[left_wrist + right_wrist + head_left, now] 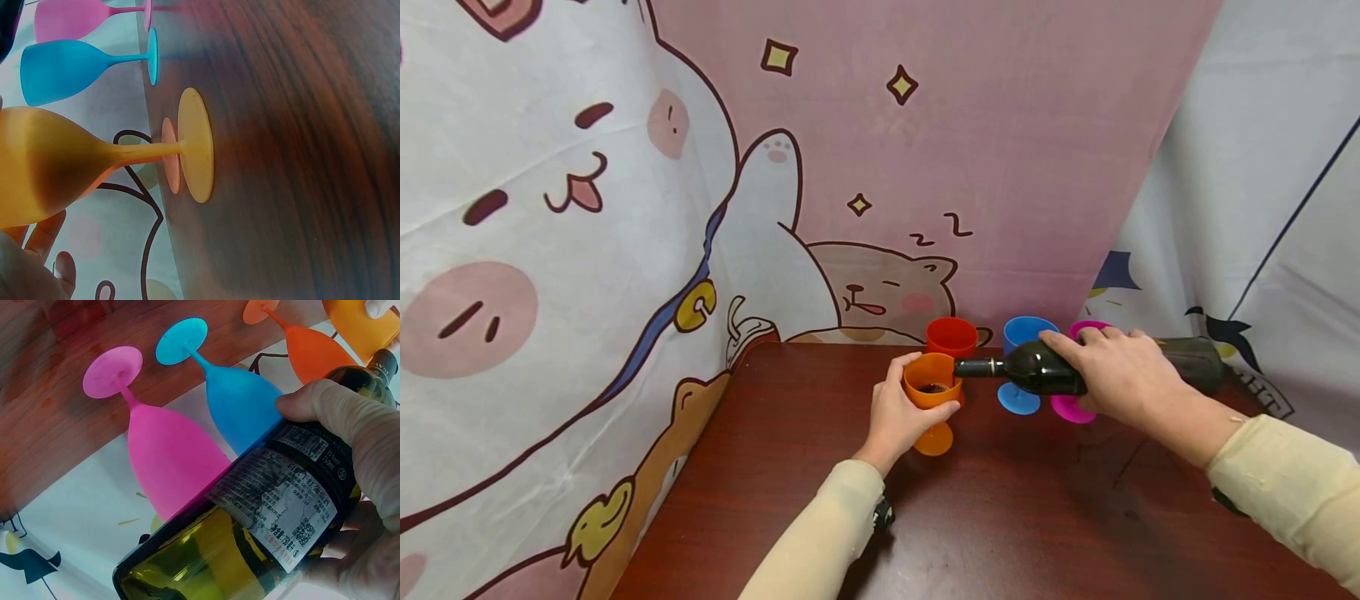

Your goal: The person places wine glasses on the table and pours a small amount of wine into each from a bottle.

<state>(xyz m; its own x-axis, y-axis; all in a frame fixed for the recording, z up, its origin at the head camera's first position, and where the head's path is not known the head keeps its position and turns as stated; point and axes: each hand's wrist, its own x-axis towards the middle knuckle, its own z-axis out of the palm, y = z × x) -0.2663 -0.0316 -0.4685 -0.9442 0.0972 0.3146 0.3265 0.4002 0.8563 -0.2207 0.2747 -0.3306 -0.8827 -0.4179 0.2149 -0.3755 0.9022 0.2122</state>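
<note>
My left hand grips the bowl of an orange goblet, fingers and thumb curled around it. Dark liquid lies inside. The goblet's foot is close over the wooden table in the left wrist view. A dark glass wine bottle lies nearly level in the air, its mouth right at the goblet's rim. My right hand holds the bottle around its body. In the right wrist view a printed back label shows on the bottle, the thumb lying over its shoulder.
Behind the orange goblet stands a red goblet. To the right are a blue goblet and a pink goblet, partly hidden by the bottle and right hand. Cartoon-printed cloth hangs along the back and sides of the brown table.
</note>
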